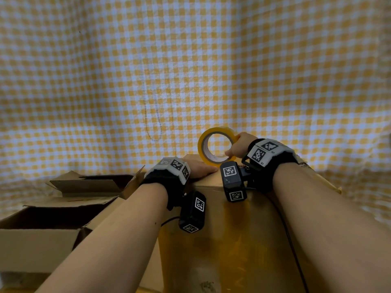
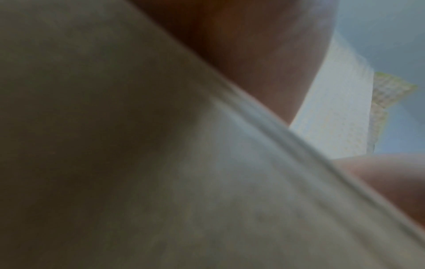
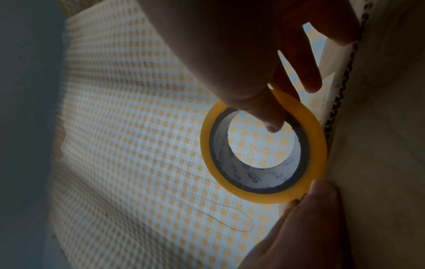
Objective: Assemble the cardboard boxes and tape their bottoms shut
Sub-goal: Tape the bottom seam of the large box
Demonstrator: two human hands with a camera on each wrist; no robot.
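The box (image 1: 222, 229) nearest the camera stands bottom-up, yellowish tape running down its seam. The left hand (image 1: 201, 169) lies flat on its far edge. The right hand (image 1: 239, 145) grips the tape roll (image 1: 216, 146) there. Best to keep the tape taut and press it over the edge.

Yellow-and-white checked cloth (image 1: 190, 70) everywhere, covering the whole far surface from left to right and wrinkled along the edges. Faint thin loop, maybe a thread or a pencil line, lying on the cloth (image 3: 138, 127) a bit left of centre. Soft, even daylight, slightly bluish on the white squares. Plain grey-blue wall (image 2: 391, 36) showing past the cloth's edge in both wrist views.
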